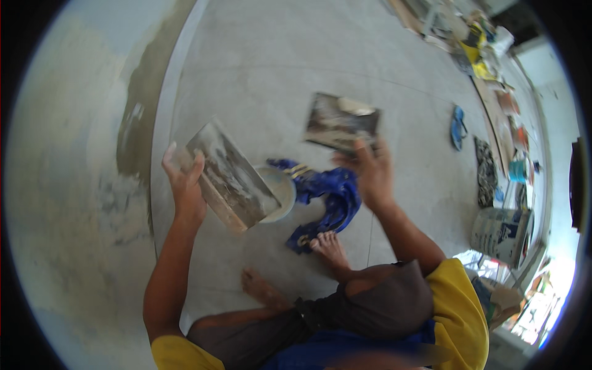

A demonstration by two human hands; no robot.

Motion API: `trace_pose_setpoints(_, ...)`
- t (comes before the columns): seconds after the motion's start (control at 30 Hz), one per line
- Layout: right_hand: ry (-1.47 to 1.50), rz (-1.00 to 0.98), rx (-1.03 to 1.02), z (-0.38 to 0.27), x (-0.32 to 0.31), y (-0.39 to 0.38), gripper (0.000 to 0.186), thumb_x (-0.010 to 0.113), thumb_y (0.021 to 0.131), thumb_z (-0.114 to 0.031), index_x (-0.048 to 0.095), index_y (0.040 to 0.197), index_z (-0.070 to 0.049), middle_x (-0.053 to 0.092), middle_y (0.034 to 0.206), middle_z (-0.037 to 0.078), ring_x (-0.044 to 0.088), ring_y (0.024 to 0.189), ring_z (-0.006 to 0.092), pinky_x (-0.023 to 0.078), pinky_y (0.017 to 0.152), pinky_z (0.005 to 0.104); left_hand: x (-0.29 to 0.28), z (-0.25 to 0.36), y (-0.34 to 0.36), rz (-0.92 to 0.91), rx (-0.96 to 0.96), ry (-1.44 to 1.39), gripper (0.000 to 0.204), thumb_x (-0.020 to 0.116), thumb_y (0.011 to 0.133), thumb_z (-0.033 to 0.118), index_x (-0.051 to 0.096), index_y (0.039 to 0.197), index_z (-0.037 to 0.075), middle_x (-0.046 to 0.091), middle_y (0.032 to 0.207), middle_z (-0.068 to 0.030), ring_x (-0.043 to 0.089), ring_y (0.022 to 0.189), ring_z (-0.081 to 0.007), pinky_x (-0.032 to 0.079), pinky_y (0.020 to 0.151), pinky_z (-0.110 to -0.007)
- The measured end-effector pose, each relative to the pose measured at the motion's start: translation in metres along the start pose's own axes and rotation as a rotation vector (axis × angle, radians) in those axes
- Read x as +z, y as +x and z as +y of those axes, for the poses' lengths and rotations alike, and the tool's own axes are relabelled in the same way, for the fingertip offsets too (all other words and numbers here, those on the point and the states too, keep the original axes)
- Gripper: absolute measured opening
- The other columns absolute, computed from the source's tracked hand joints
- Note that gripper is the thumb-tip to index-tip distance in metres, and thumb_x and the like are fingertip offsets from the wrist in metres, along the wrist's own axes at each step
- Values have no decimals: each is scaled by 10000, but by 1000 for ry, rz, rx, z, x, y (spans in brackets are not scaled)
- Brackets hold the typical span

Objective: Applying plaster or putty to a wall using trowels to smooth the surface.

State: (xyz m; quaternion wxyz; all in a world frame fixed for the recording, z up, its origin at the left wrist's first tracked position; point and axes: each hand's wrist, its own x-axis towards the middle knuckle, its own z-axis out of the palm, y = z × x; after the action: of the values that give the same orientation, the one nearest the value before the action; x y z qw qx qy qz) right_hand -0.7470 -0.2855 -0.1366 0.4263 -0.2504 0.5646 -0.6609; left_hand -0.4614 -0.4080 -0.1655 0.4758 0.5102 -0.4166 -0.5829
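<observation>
My left hand is closed around the edge of a long plastering trowel, its flat, worn face streaked with grey and brown. My right hand, slightly blurred, grips a smaller dark rectangular putty blade. A lump of whitish putty sits along that blade's far edge. The two tools are held apart above the floor. Beneath the trowel stands a round pale bucket, partly covered by it. Right beside the bucket, a crumpled blue cloth lies by my bare foot.
The wall on the left carries damp-looking grey patches along its base. On the grey tiled floor, a blue flip-flop lies to the right. Farther right are a white paint bucket, boards and assorted bags.
</observation>
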Motion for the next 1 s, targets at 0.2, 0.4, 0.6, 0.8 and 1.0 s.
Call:
trace_pose_setpoints(0.2, -386, -30, 19, 20, -21, -1, 197, 595, 880, -90, 522, 1016, 32, 625, 891, 83, 572, 661, 108, 487, 624, 258, -79, -33, -13, -87, -549, 21, 532, 535, 902, 473, 493, 1147, 3, 563, 1000, -92, 569, 886, -165, 490, 778, -306)
trace_pose_setpoints(0.4, -141, -190, 559, 77, -1, -13, 247, 546, 918, -195, 520, 1054, 9, 614, 950, 73, 596, 827, 135, 495, 759, 292, -105, -106, -26, -78, -797, 42, 594, 420, 910, 575, 579, 1025, 14, 600, 906, -87, 582, 836, -155, 495, 727, -294)
trace_pose_setpoints(0.6, 115, -231, 687, 94, 13, -33, 254, 502, 943, -154, 457, 1139, 1, 569, 1106, 115, 559, 1031, 184, 468, 881, 325, -56, -107, -34, -218, -832, -125, 593, 385, 937, 527, 489, 1197, 4, 571, 1110, -148, 565, 1064, -218, 478, 912, -375)
trace_pose_setpoints(0.8, -365, -569, -650, 92, 38, -42, 183, 545, 817, 67, 404, 899, -14, 551, 1099, 208, 572, 1058, 326, 459, 920, 435, -22, -105, -46, -341, -1035, -568, 504, 343, 974, 423, 443, 1241, 8, 582, 1110, -151, 618, 982, -240, 529, 858, -405)
trace_pose_setpoints(1.0, -987, -841, -890, 96, 11, -20, 135, 511, 784, 69, 425, 843, -17, 553, 1107, 219, 545, 1088, 393, 467, 910, 460, -11, -76, -32, -325, -872, -580, 525, 345, 968, 446, 469, 1213, -1, 605, 1056, -155, 630, 946, -226, 552, 795, -369)
